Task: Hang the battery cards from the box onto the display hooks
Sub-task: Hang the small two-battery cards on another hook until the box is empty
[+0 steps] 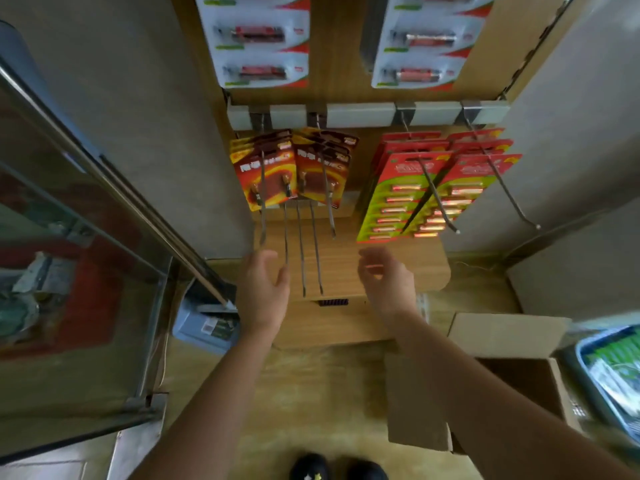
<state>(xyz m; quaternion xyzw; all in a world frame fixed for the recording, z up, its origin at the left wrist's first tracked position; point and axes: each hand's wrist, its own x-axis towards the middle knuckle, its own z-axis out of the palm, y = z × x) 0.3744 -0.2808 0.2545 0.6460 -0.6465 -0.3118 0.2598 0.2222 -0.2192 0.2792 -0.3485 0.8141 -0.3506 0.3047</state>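
Dark red and orange battery cards (273,171) hang on two hooks at the left of the wooden display panel. Red and green battery cards (415,199) fill two hooks at the right. Several bare hooks (301,251) stick out below the red and orange cards. My left hand (265,289) reaches up beside those bare hooks with relaxed fingers and holds nothing. My right hand (384,278) hovers under the red and green cards, fingers loosely curled and empty. The open cardboard box (498,337) stands on the floor at my right; its inside is hidden.
White battery cards (263,39) hang higher up on the panel. A glass display counter (79,271) stands close on my left. A blue basket (609,379) with packets sits at the far right. Grey walls flank the panel. My shoes (339,467) show at the bottom.
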